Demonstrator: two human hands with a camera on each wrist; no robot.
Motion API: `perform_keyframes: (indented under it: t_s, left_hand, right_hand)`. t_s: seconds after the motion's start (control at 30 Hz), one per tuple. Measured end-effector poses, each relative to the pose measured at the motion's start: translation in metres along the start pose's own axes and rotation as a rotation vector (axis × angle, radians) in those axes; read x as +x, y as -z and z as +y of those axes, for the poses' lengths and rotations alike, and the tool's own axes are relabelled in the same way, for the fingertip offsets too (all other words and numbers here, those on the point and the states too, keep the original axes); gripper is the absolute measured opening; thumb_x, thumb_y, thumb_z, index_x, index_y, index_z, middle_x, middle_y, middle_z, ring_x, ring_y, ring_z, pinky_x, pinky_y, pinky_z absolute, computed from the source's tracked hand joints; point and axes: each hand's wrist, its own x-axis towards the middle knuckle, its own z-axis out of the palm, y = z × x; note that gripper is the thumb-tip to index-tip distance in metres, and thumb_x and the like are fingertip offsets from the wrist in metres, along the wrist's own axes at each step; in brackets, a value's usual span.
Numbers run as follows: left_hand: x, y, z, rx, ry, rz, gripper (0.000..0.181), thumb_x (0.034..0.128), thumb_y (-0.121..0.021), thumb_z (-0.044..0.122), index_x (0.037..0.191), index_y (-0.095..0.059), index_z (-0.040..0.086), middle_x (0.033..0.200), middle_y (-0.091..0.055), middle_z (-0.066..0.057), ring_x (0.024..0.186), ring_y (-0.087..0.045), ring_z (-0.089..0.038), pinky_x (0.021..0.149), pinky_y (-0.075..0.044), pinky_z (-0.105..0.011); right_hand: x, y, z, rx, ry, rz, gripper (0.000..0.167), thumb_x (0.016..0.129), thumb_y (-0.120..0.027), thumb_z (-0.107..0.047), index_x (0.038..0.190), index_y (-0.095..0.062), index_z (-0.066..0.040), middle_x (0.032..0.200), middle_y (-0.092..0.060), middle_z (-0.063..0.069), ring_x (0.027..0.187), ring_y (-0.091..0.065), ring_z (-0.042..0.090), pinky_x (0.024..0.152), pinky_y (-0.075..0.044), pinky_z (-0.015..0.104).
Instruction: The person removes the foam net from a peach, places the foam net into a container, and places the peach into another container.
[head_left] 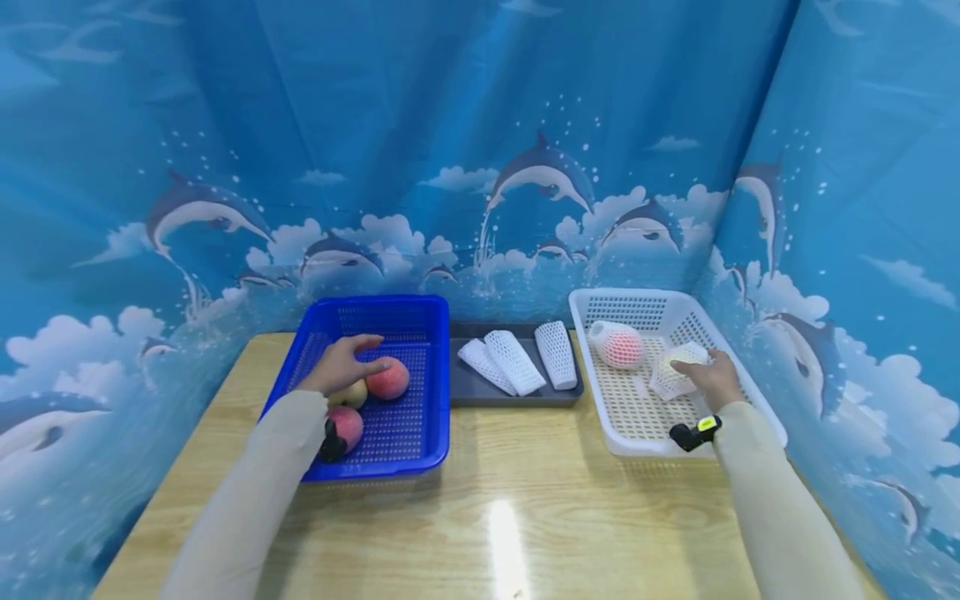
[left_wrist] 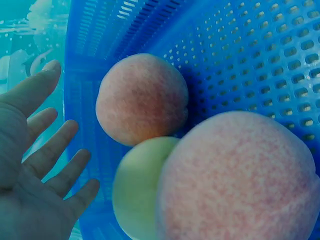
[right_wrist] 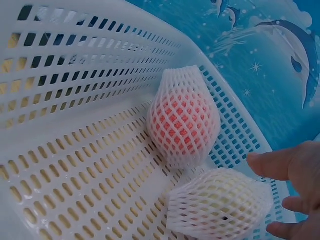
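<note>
My left hand (head_left: 339, 369) hovers over the blue basket (head_left: 438, 392) with its fingers spread and nothing in them. Below and beside it lie a red peach (head_left: 390, 380), a pale yellow-green fruit (left_wrist: 137, 187) and another peach (left_wrist: 240, 180), large in the left wrist view. Over the white basket (head_left: 611, 433), my right hand (head_left: 716, 381) is at a yellowish fruit in a white foam net (right_wrist: 220, 202). Its thumb and fingers are parted beside that fruit; contact is hard to tell. A red peach in a foam net (right_wrist: 182, 125) rests next to it.
Between the baskets a dark grey tray (head_left: 517, 402) holds flat white foam nets (head_left: 514, 362), one of them (head_left: 556, 356) apart at its right side. Everything stands on a wooden table (head_left: 525, 483). Blue dolphin-print curtains (head_left: 420, 100) close in the back and sides.
</note>
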Motion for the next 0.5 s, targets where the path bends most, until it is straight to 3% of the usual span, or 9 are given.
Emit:
perform_keyframes:
  t_s: [0.23,0.5]
  left_hand:
    - [-0.005,-0.001,0.017,-0.032,-0.049,0.02,0.066,0.0874,-0.069,0.039,0.142,-0.046,0.01,0.146,-0.043,-0.015,0.136,-0.036,-0.037,0.109,-0.034,-0.055]
    - [-0.017,-0.003,0.04,-0.071,-0.076,0.024,0.067,0.086,-0.069,0.043,0.142,-0.046,0.015,0.146,-0.045,-0.012,0.136,-0.037,-0.034,0.108,-0.036,-0.053]
  right_hand:
    - [0.012,-0.006,0.001,0.061,-0.016,0.051,0.093,0.092,-0.06,-0.028,0.149,0.005,0.006,0.155,0.005,0.03,0.142,-0.005,0.047,0.115,-0.021,0.056]
    - [0.017,-0.012,0.002,-0.059,-0.07,0.124,0.089,0.092,-0.057,-0.036,0.149,-0.005,0.008,0.155,-0.008,0.03,0.141,-0.015,0.047,0.114,-0.025,0.055]
